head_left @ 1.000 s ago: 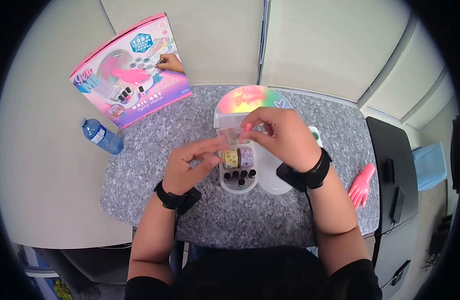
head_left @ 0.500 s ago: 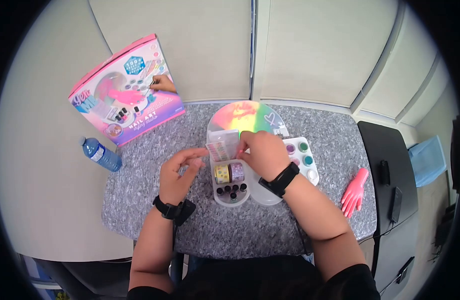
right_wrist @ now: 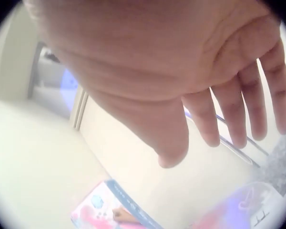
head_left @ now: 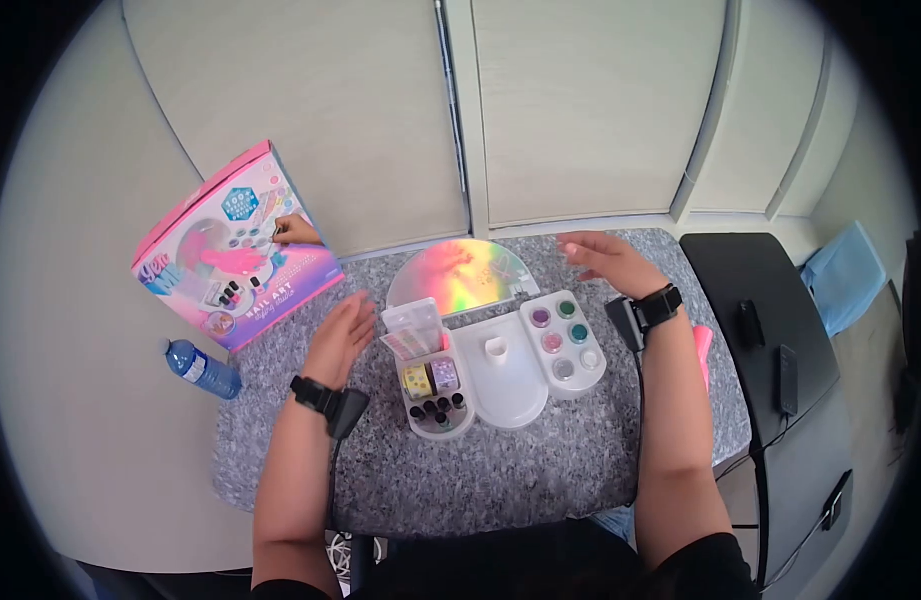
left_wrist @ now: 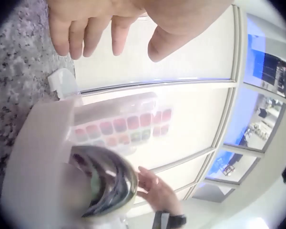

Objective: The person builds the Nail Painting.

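My left hand [head_left: 341,335] is raised just left of the white nail-art station [head_left: 516,405], fingers spread and holding nothing. To the station's far right, my right hand [head_left: 616,265] hovers with straight fingers and an empty palm. A clear holder with a sheet of press-on nails [head_left: 413,330] stands upright at the station's left, and a small pink piece [head_left: 445,342] shows at its side. In front of it sit a yellow patterned roll [head_left: 417,381], a lilac roll [head_left: 444,374] and several black-capped polish bottles [head_left: 442,405]. Several glitter pots [head_left: 552,342] fill the right tray.
Behind the station stands a rainbow-sheen backboard [head_left: 461,275]. The product box [head_left: 236,250] and a blue water bottle [head_left: 203,369] are at the left. A pink model hand [head_left: 702,350] lies at the right, partly behind my forearm. A black cabinet [head_left: 726,270] adjoins the table.
My right hand has left the nail-sheet holder and swung to the right, its fingers now straight. My left hand has drawn slightly away from the station. The head view has tilted upward.
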Demonstrator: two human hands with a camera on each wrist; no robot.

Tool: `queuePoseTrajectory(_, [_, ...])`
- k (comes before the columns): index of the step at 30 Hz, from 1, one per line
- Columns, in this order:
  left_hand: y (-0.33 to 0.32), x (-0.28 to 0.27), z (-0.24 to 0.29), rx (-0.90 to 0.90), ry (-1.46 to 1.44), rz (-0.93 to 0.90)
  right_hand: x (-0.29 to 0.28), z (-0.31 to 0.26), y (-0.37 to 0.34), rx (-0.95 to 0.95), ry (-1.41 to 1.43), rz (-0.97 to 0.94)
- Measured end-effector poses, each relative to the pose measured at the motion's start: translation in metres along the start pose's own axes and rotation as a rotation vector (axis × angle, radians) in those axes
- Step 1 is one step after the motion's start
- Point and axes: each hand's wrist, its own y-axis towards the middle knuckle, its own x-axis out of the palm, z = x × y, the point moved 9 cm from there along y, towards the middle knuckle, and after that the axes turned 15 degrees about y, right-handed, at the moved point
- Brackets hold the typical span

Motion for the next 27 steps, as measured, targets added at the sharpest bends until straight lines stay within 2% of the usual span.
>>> queuePoseTrajectory(1, [0.012, -0.002, -0.001, 0.006, 0.01, -0.005, -0.005, 0.022, 0.001, 0.114, 0.283, -0.028])
queuePoseTrajectory(2, [0.025, -0.001, -0.011, -0.072, -0.002, -0.049, -0.004, 0.04, 0.003, 0.161, 0.396, -0.127])
queuePoseTrajectory(3, [0.033, 0.002, -0.022, -0.155, -0.018, -0.09, -0.005, 0.048, 0.008, 0.157, 0.4, -0.125])
queuePoseTrajectory(5, [0.037, 0.006, -0.027, -0.155, -0.029, -0.093, 0.014, 0.071, 0.008, 0.289, 0.622, -0.262])
queuePoseTrajectory(8, [0.047, 0.011, -0.029, -0.112, -0.027, -0.081, 0.02, 0.105, 0.026, 0.307, 0.622, -0.382])
queuePoseTrajectory(12, [0.043, 0.009, -0.036, -0.069, -0.038, -0.079, 0.016, 0.089, 0.018, 0.313, 0.608, -0.309])
queuePoseTrajectory(14, [0.043, 0.001, -0.044, -0.048, -0.054, -0.087, -0.011, 0.075, 0.002, 0.362, 0.285, -0.116])
queuePoseTrajectory(15, [0.046, -0.005, -0.047, -0.025, -0.072, -0.077, -0.015, 0.065, -0.018, 0.374, 0.289, -0.066])
queuePoseTrajectory(17, [0.037, -0.028, -0.047, -0.025, -0.05, 0.024, -0.044, 0.003, -0.057, 0.003, -0.224, 0.281])
queuePoseTrajectory(18, [0.031, -0.038, -0.046, 0.002, -0.09, 0.021, -0.046, -0.014, -0.085, -0.028, -0.297, 0.337])
queuePoseTrajectory(19, [0.026, -0.047, -0.046, 0.029, -0.139, 0.025, -0.047, -0.018, -0.109, -0.005, -0.463, 0.347])
queuePoseTrajectory(21, [0.016, -0.064, -0.05, 0.056, -0.164, 0.055, -0.04, -0.014, -0.169, 0.003, -0.813, 0.494])
queuePoseTrajectory(22, [0.015, -0.064, -0.048, 0.048, -0.171, 0.042, -0.035, -0.012, -0.187, 0.016, -0.824, 0.499])
queuePoseTrajectory(24, [0.003, -0.074, -0.05, 0.022, -0.171, 0.094, -0.042, 0.007, -0.226, 0.366, -0.995, 0.652])
queuePoseTrajectory(27, [-0.006, -0.064, -0.032, 0.073, -0.192, 0.105, -0.058, 0.047, -0.253, 0.454, -0.879, 0.626])
